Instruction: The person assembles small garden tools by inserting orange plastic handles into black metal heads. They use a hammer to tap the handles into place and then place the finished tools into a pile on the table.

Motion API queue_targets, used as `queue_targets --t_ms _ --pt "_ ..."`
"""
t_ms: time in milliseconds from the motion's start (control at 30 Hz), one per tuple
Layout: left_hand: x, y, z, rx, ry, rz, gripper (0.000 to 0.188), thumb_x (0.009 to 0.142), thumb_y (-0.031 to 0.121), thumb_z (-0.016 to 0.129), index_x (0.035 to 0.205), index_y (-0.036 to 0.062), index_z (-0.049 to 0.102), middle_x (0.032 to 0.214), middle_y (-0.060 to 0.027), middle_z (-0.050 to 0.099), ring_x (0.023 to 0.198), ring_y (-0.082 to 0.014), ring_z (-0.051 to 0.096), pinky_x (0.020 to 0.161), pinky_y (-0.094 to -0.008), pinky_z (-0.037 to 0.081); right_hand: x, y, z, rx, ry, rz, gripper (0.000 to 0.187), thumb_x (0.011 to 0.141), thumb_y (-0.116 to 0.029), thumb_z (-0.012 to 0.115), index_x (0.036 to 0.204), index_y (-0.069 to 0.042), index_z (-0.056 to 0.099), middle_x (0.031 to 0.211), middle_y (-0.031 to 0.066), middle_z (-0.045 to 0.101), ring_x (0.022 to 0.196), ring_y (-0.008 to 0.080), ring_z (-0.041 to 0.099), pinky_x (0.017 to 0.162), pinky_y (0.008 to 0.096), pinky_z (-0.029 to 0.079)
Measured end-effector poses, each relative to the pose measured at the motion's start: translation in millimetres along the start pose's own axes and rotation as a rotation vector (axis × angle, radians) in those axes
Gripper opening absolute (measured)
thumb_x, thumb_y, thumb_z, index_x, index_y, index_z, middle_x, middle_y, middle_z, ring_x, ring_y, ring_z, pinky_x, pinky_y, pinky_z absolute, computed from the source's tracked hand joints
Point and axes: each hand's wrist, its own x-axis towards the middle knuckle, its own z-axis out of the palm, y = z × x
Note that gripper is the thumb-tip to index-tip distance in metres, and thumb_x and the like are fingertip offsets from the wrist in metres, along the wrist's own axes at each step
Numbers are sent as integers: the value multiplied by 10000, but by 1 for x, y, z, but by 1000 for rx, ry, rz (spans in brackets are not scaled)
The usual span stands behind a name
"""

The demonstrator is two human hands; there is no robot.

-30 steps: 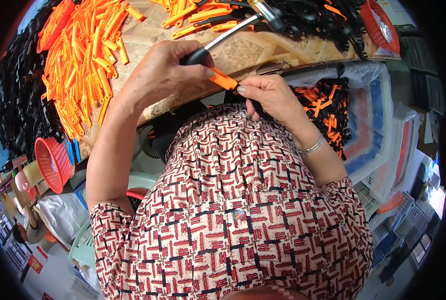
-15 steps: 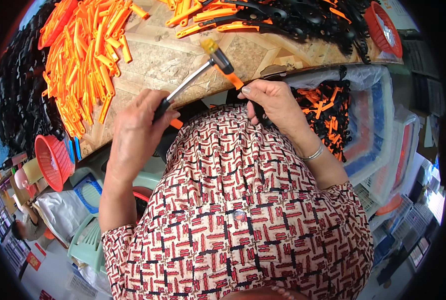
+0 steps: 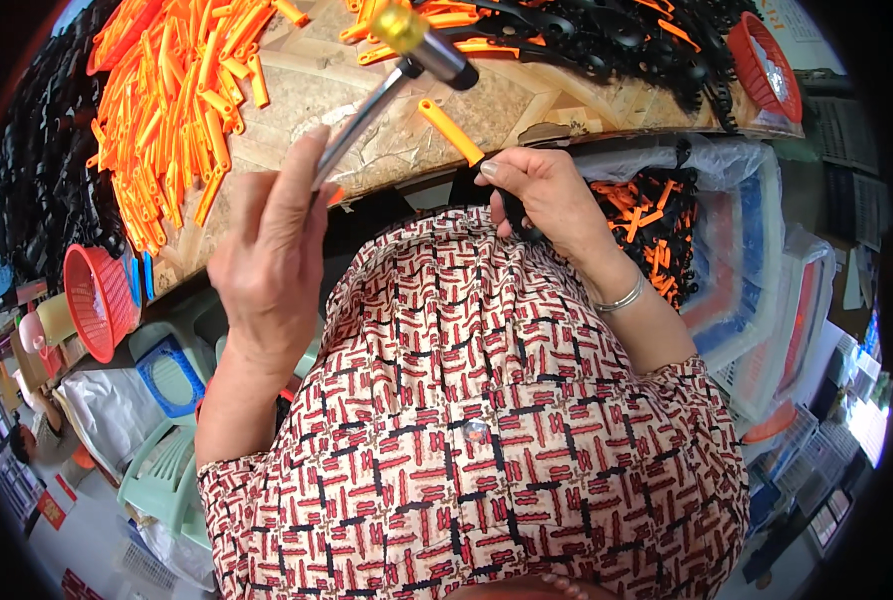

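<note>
My left hand [image 3: 271,235] is closed round the grip of a hammer [image 3: 368,112], whose head [image 3: 428,48] has a yellow end and a dark end. The head is raised over the table edge. A small orange bit shows beside my left fingers; I cannot tell whether they hold it. In my right hand [image 3: 546,190], thumb and fingers pinch a black utensil where it meets an orange handle [image 3: 451,132]. That handle points up and left, apart from the hammer head. The utensil's black end [image 3: 515,212] is partly hidden below my fingers.
Loose orange handles [image 3: 171,110] heap on the table [image 3: 306,105], with black pieces [image 3: 36,170] farther left. Black utensils [image 3: 616,40] lie along the back. Red baskets [image 3: 101,305] sit at both sides. A plastic-lined container [image 3: 731,260] at right holds orange-and-black utensils [image 3: 646,215]. Another person [image 3: 51,435] is far left.
My left hand has lifted the hammer, and its head has moved up and away from the orange handle. The whole handle now shows. My right hand has barely moved.
</note>
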Motion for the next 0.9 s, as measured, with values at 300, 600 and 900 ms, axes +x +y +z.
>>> queue_targets --t_ms 300,600,900 --pt "9 -19 -1 -149 -111 -208 418 890 53 778 1294 37 668 906 -32 609 785 -155 569 746 -300 503 -1 3 -31 -63 -136 -115 240 1032 -175 609 945 24 710 653 56 671 527 115 614 516 266 503" --pt "-1 -49 1 -1012 -288 -818 451 974 189 709 1365 -3 594 825 49 530 569 -19 442 495 -182 311 -63 -28 -157 -1271 515 -419 185 947 -173 661 1009 -11 723 913 134 701 847 294 680 773 353 522" --pt "5 -50 12 -1122 -258 -855 438 976 183 696 1362 4 593 856 32 557 589 -32 480 496 -190 342 94 -86 -30 -1429 468 -1319 30 828 -102 637 824 -75 649 838 74 582 837 240 593 769 352 478"
